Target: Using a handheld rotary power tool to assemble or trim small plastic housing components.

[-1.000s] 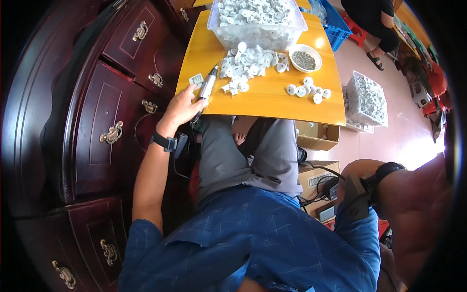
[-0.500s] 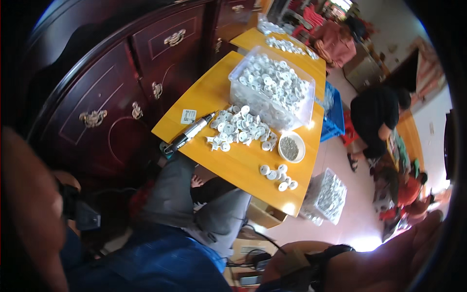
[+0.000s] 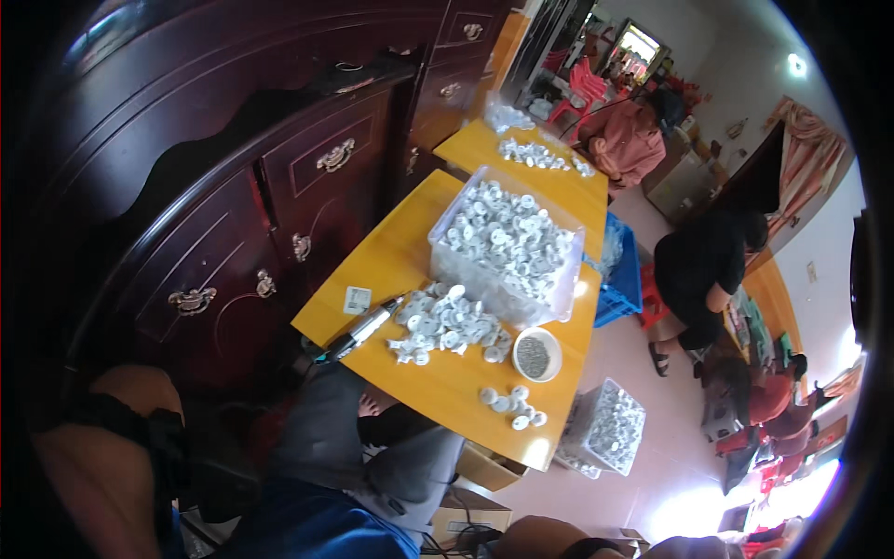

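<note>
My left arm, with a black strap round it, is raised at the lower left; the part of my left hand [image 3: 88, 494] in view shows no clear fingers. At the bottom edge, my right hand [image 3: 694, 548] is mostly cut off beyond another black strap, its fingers hidden. Neither hand touches anything on the yellow table [image 3: 372, 252]. On it lie a silver-and-black electric screwdriver [image 3: 365, 328], a heap of small white round plastic parts [image 3: 449, 321] and a white bowl [image 3: 555, 359] of small metal pieces. Several white parts [image 3: 514, 407] lie apart near the front edge.
A clear plastic bin [image 3: 573, 289] full of white parts stands on the table, near a small label [image 3: 357, 300]. Another filled bin [image 3: 615, 429] and a blue crate [image 3: 619, 303] are at the right. Dark wooden cabinets [image 3: 214, 233] line the left. Other people sit beyond.
The view has tilted up, so the table sits lower in the picture. Both my hands have moved lower, toward the picture's edges. The things on the table look unchanged.
</note>
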Tool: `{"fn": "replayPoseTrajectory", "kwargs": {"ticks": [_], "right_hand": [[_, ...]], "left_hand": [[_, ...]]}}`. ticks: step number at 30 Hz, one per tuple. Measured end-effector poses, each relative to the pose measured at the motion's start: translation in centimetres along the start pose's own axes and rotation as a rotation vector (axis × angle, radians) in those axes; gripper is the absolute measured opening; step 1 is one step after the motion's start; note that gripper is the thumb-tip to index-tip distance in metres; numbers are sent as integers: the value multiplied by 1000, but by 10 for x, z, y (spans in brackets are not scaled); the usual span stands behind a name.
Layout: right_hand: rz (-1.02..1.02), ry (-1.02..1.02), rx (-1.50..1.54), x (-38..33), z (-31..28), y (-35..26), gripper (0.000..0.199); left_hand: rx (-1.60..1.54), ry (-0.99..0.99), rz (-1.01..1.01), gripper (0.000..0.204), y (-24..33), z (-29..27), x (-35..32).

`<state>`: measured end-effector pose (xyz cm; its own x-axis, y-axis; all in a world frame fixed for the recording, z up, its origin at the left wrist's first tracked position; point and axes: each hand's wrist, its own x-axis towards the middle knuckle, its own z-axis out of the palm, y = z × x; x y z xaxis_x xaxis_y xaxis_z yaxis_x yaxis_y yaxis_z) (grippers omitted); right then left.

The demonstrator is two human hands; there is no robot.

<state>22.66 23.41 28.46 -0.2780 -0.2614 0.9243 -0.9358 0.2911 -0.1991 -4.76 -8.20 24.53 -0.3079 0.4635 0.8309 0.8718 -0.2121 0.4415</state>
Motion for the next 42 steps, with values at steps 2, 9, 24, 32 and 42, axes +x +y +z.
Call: {"fn": "replayPoseTrajectory", "kwargs": {"ticks": [2,9,24,32,42], "right_hand": [[12,39,-3,3,16,-5,38],[56,194,64,-13,49,0,37],[38,410,153,-49,25,-31,34],[-3,603,114,-75,44,-36,33],[-173,822,10,-206,-1,-141,31]], "left_hand": [[6,-11,-2,72,3,-8,0],[93,-47,-61,72,11,-29,-15],[273,-12,-57,72,41,-51,-38],[323,-77,19,72,21,-76,-24],[359,-127,235,72,-8,-75,-3]]}}
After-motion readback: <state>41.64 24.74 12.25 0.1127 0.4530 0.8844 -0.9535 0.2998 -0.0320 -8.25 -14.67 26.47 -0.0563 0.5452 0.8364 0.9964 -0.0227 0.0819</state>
